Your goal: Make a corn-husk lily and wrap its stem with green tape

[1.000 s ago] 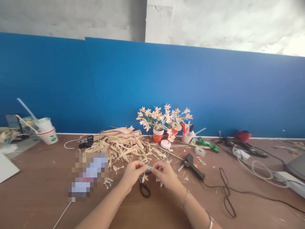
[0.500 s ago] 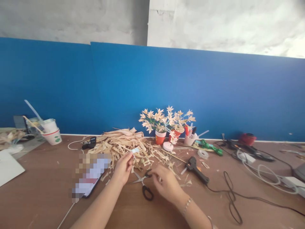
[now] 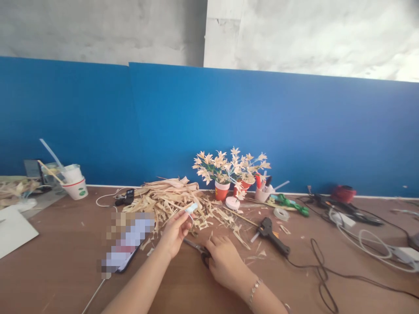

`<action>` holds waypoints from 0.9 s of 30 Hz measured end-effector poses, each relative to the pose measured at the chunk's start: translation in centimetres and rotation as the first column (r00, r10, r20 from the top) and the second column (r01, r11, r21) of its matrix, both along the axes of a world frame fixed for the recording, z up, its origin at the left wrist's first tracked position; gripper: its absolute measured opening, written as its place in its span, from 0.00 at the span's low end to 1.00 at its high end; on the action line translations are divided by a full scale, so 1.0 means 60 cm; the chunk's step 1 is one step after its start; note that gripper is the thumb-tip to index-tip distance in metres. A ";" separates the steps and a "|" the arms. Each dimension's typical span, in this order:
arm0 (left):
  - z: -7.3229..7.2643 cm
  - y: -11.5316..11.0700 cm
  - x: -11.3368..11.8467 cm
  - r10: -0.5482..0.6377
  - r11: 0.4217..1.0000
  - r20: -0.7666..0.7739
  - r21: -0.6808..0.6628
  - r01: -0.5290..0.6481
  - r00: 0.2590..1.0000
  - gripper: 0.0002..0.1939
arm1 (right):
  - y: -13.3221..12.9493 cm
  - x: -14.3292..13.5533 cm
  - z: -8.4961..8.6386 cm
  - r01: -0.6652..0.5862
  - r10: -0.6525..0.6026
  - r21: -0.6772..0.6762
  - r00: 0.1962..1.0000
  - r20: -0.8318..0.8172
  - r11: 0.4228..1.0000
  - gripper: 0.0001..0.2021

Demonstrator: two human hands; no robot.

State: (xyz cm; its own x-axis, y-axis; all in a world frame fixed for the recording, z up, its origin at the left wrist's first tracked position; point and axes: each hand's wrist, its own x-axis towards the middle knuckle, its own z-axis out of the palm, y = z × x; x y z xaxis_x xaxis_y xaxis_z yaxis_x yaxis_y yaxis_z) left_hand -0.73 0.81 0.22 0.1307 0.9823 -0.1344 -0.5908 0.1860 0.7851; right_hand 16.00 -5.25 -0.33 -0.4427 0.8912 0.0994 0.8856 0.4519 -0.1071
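Between the thumb and fingers of my left hand [image 3: 176,233] is a small light-blue strip [image 3: 191,208] with a thin pale tail hanging below it. My right hand [image 3: 225,261] is closed over the black handles of a pair of scissors [image 3: 195,246] low over the table. The scissors' blades lie together and point up and left, towards my left hand; the handles are partly hidden by my fingers. Just beyond both hands spreads a heap of dry, straw-coloured husk strips [image 3: 170,192].
A glue gun [image 3: 274,237] with a black cable lies on the right. A phone [image 3: 131,244] lies left. Behind stand red cups [image 3: 221,192] of pale flowers, a tape roll [image 3: 281,213] and a pen cup [image 3: 262,193]. A white cup [image 3: 76,189] stands far left.
The scissors' blades, spread before, are now together, and my right hand has closed over their handles. My left hand has moved slightly right with the light-blue strip, which is now more visible.
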 end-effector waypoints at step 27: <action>0.012 -0.009 0.000 -0.099 0.991 -0.092 0.083 0.106 0.991 0.12 | 0.011 0.040 0.005 0.126 -0.193 -0.174 0.870 -0.454 0.977 0.11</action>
